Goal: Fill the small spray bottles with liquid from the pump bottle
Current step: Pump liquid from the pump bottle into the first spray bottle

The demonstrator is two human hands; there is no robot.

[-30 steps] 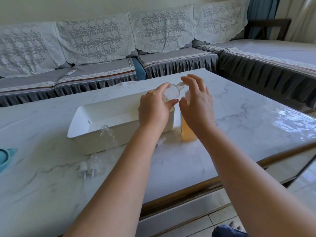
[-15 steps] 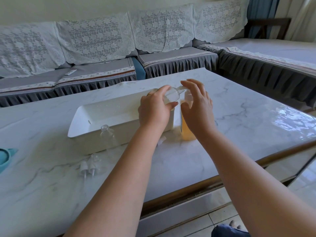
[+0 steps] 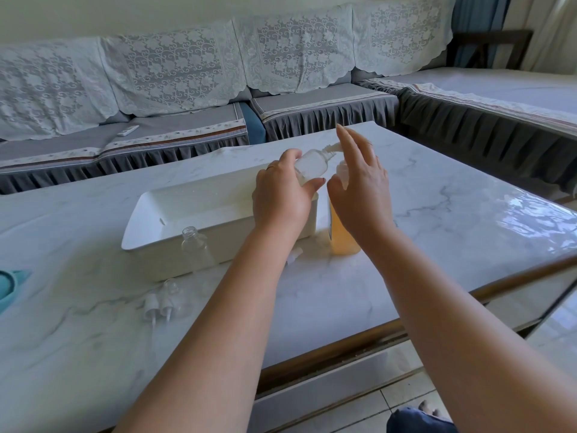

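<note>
A marble desk (image 3: 437,232) before a lace-draped sofa. At centre frame, the left hand (image 3: 282,198) has its grip clamped on a tilted small spray bottle (image 3: 312,165), neck at the pump bottle (image 3: 343,235) nozzle. The right hand (image 3: 359,185), pressing a moment ago, has lifted with fingers spread apart, likely ready for another pump. A second small bottle (image 3: 195,245) waits lower left.

I see a white marble counter (image 3: 437,214) with a wooden edge. On it sit a long white tray (image 3: 187,210), an empty clear bottle (image 3: 195,248) just in front of it, two spray caps (image 3: 159,304), a pump bottle (image 3: 343,242) of amber liquid, and a teal thing (image 3: 9,285) at the left edge.
</note>
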